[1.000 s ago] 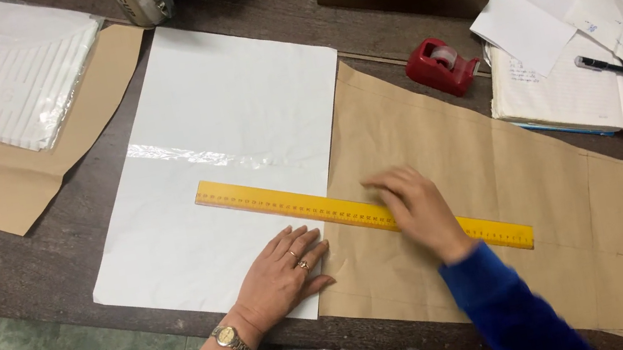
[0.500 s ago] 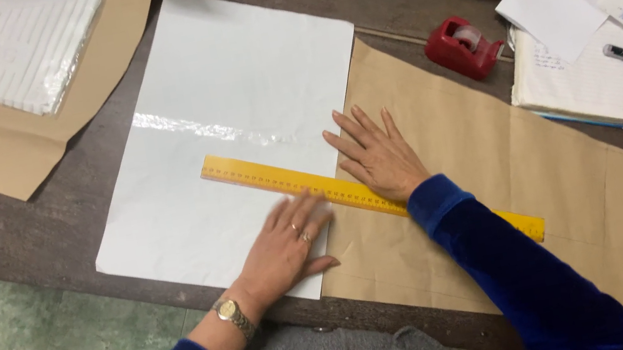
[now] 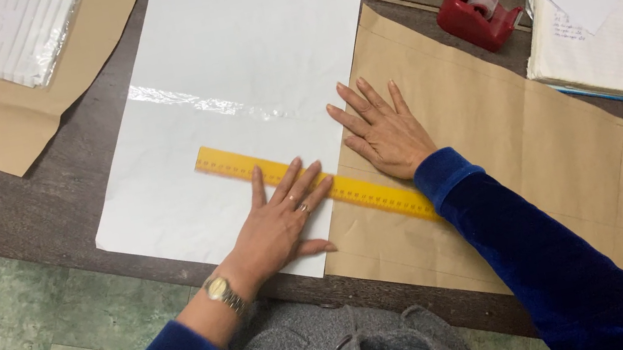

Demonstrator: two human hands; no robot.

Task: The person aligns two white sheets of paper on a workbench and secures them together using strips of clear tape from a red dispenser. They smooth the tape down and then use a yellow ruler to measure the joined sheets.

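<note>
Left hand lies flat, fingers spread, pressing the long yellow plastic ruler onto the white paper sheet near the dark wooden table's front edge; right hand rests flat, fingers spread, on the brown kraft paper sheet just beyond the ruler, gripping nothing; a red tape dispenser stands toward the far edge; judged risk: held by one hand only, the ruler could pivot across the paper seam and skew.

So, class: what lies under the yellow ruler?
The yellow ruler lies across the white sheet and the brown paper. The left hand covers its middle, so the sheets' meeting edge there is hidden.
</note>
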